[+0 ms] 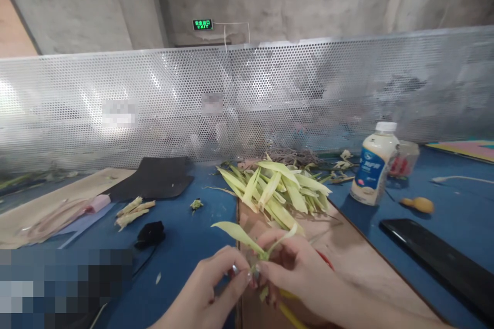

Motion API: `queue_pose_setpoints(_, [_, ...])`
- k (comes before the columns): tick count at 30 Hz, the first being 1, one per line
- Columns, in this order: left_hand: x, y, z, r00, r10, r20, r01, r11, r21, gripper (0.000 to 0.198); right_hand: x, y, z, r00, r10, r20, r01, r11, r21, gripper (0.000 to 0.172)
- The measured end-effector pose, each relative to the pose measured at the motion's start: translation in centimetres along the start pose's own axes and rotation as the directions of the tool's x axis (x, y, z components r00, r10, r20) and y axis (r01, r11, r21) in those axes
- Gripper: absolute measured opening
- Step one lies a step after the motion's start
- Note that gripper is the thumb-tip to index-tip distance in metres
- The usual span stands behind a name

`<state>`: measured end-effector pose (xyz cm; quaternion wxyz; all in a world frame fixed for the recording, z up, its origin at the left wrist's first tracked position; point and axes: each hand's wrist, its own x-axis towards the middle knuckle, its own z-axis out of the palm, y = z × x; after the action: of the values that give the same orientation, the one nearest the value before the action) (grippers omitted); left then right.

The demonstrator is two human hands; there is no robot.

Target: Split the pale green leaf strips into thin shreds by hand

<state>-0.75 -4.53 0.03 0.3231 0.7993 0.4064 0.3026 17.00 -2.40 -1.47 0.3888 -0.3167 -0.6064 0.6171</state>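
Note:
My left hand [210,290] and my right hand [297,272] meet low in the middle, both pinched on a small sprig of pale green leaves [241,236] whose blades stick up and out to either side. Just beyond them a pile of similar pale green leaves [276,190] lies on a brown cardboard sheet [358,262]. Something yellow and red [287,306] shows under my right hand; I cannot make out what it is.
A white drink bottle [373,164] stands right of the pile, a black flat bar [440,262] lies at the right. A black pad [154,177], leaf scraps [133,211] and a small black object [150,234] lie left. A perforated metal screen [247,103] runs across the back.

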Motion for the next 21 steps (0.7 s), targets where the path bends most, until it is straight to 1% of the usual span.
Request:
queue_pose_setpoints(4, [0.0, 0.0, 0.1, 1.000, -0.025, 0.002, 0.025, 0.999, -0.031, 0.024, 0.1, 0.6, -0.3, 0.999, -0.015, -0.029, 0.015, 1.000, -0.020, 0.024])
queue_pose_setpoints(7, [0.1, 0.1, 0.0, 0.998, -0.056, -0.004, 0.056, 0.997, -0.048, 0.026, 0.0, 0.5, -0.4, 1.000, -0.008, -0.013, 0.007, 0.998, -0.070, 0.025])
queue_pose_setpoints(10, [0.2, 0.3, -0.1, 0.994, -0.108, 0.012, 0.109, 0.992, -0.066, 0.029, -0.3, -0.1, -0.3, 1.000, 0.009, 0.015, -0.007, 0.991, -0.134, 0.024])
queue_pose_setpoints(13, [0.4, 0.1, -0.1, 0.990, -0.143, 0.006, 0.142, 0.979, -0.148, 0.031, -0.7, -1.3, 0.0, 1.000, -0.018, 0.015, 0.020, 0.975, -0.223, 0.024])
queue_pose_setpoints(14, [0.4, -0.1, 0.1, 0.988, -0.157, -0.008, 0.153, 0.971, -0.182, 0.032, -0.8, -1.7, 0.2, 0.999, -0.019, 0.047, 0.030, 0.968, -0.250, 0.025])
queue_pose_setpoints(16, [0.5, -0.5, 0.6, 0.970, -0.232, -0.074, 0.206, 0.944, -0.259, 0.032, -1.0, -2.4, 0.5, 0.994, 0.005, 0.113, 0.025, 0.964, -0.264, 0.031])
queue_pose_setpoints(18, [0.5, -0.9, 1.2, 0.944, -0.311, -0.114, 0.257, 0.905, -0.340, 0.034, -1.3, -2.9, 0.8, 0.991, 0.025, 0.130, 0.009, 0.967, -0.255, 0.042])
queue_pose_setpoints(19, [0.4, -1.1, 1.4, 0.938, -0.330, -0.107, 0.266, 0.883, -0.387, 0.036, -1.4, -3.0, 0.9, 0.991, 0.040, 0.125, -0.006, 0.967, -0.256, 0.047])
queue_pose_setpoints(21, [0.4, -1.1, 1.8, 0.946, -0.320, -0.058, 0.259, 0.850, -0.459, 0.039, -1.5, -3.1, 1.1, 0.990, 0.089, 0.107, -0.058, 0.962, -0.267, 0.057])
